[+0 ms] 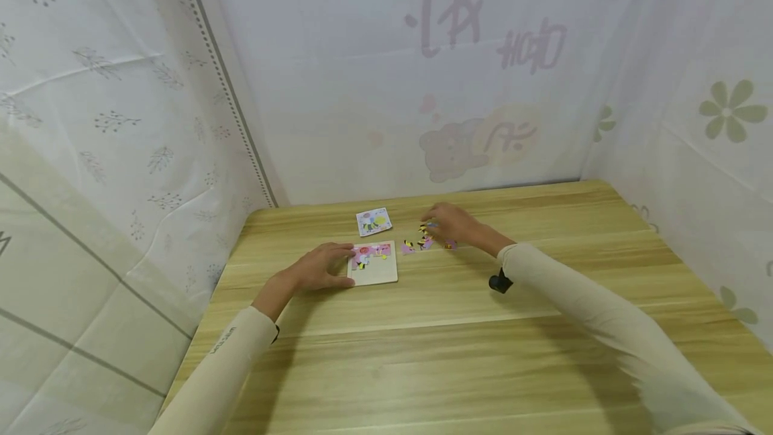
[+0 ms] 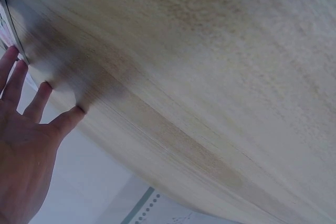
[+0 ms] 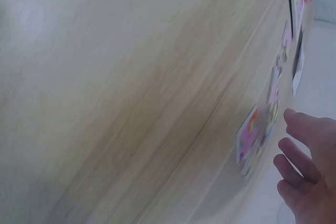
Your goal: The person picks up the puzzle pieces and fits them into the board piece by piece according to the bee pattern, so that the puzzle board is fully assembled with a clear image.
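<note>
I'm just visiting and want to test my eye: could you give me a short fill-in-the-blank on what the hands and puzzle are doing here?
1. The left hand rests on the ____ edge of the puzzle board.
2. The right hand reaches over the loose ____.
3. A small picture card lies ____ the board.
4. Everything sits on a ____ table.

Missing words: left; pieces; behind; wooden

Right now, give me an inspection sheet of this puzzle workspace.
Surface: light wooden table.
Job's things: puzzle board, partly filled; loose puzzle pieces beside it.
Clutter: small picture card behind the board.
Grips: left hand rests with straight fingers at the board's left edge; right hand reaches over the loose pieces, fingers relaxed.
Cables: nothing seen.
Surroundings: printed white cloth on three sides.
</note>
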A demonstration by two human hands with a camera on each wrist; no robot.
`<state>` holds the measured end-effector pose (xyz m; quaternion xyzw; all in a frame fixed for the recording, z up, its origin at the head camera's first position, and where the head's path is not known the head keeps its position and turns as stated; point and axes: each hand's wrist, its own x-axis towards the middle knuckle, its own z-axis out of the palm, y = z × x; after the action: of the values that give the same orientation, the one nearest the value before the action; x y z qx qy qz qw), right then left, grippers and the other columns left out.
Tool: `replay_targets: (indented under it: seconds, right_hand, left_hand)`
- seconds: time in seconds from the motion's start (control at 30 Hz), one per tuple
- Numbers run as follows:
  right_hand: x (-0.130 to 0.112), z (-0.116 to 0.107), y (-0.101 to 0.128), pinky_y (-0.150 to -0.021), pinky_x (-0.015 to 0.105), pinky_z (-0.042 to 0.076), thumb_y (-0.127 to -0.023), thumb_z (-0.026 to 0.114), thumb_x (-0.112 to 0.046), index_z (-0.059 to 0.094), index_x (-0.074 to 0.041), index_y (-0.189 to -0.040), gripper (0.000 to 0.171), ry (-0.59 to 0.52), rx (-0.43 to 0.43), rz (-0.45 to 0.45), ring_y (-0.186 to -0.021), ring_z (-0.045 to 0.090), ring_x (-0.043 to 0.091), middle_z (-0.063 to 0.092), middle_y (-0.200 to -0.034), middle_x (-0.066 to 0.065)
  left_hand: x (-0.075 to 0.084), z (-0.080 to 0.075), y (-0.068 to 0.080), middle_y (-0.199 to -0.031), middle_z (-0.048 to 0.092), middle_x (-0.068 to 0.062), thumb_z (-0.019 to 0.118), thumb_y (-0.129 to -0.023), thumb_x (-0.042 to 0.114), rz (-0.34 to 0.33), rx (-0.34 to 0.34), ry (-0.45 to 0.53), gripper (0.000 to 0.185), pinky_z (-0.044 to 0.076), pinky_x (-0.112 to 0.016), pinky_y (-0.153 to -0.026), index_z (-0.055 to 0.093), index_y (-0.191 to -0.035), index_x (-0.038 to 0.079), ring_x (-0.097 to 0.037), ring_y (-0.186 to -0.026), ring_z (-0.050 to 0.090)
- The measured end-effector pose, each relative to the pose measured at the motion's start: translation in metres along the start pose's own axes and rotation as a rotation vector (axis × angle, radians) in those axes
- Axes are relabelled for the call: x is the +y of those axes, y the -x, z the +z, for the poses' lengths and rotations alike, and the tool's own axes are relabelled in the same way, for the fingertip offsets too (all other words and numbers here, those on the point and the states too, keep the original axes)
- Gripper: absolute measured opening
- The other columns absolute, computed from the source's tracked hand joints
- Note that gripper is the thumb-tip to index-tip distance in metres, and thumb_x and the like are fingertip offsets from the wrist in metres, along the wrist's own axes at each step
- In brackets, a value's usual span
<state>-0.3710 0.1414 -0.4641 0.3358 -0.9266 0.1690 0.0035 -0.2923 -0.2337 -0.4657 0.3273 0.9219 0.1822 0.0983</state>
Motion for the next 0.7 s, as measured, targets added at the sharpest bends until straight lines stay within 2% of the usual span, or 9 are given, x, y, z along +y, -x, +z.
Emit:
replay_targets:
  seconds: [0.23,0.4,0.57,0.7]
  right_hand:
    - [0.011,0.0,0.002,-0.089,0.045,0.057,-0.1,0.071,-0.013,0.078,-0.003,-0.116,0.019,0.0,-0.001,-0.007,-0.102,0.067,0.029,0.075,-0.11,0.011]
    - [0.012,0.002,-0.006,-0.094,0.046,0.058,-0.1,0.069,-0.009,0.079,-0.006,-0.117,0.019,-0.055,-0.012,0.046,-0.109,0.071,0.03,0.077,-0.115,0.01]
    - [0.011,0.007,-0.016,-0.097,0.045,0.057,-0.1,0.065,-0.004,0.077,-0.005,-0.122,0.024,-0.084,0.02,0.076,-0.111,0.071,0.029,0.076,-0.119,0.011]
    - [0.009,0.009,-0.021,-0.097,0.042,0.058,-0.102,0.063,-0.006,0.074,-0.003,-0.124,0.025,-0.111,0.054,0.095,-0.112,0.071,0.028,0.075,-0.123,0.012]
  left_hand:
    - [0.0,0.0,0.001,-0.16,0.044,-0.017,0.078,-0.093,0.046,-0.002,-0.004,0.01,0.074,0.028,-0.06,-0.122,0.054,-0.149,0.002,-0.04,-0.149,0.037]
    - [0.0,0.0,0.001,-0.16,0.044,-0.018,0.078,-0.093,0.046,0.0,-0.002,0.011,0.075,0.028,-0.061,-0.121,0.054,-0.149,0.002,-0.041,-0.149,0.037]
    - [0.0,-0.001,0.001,-0.16,0.044,-0.017,0.078,-0.093,0.045,-0.005,-0.001,0.005,0.075,0.028,-0.06,-0.122,0.054,-0.149,0.002,-0.04,-0.149,0.037]
    - [0.0,-0.001,0.001,-0.161,0.044,-0.016,0.078,-0.093,0.045,-0.008,-0.004,0.009,0.075,0.027,-0.06,-0.122,0.053,-0.15,0.003,-0.04,-0.149,0.036]
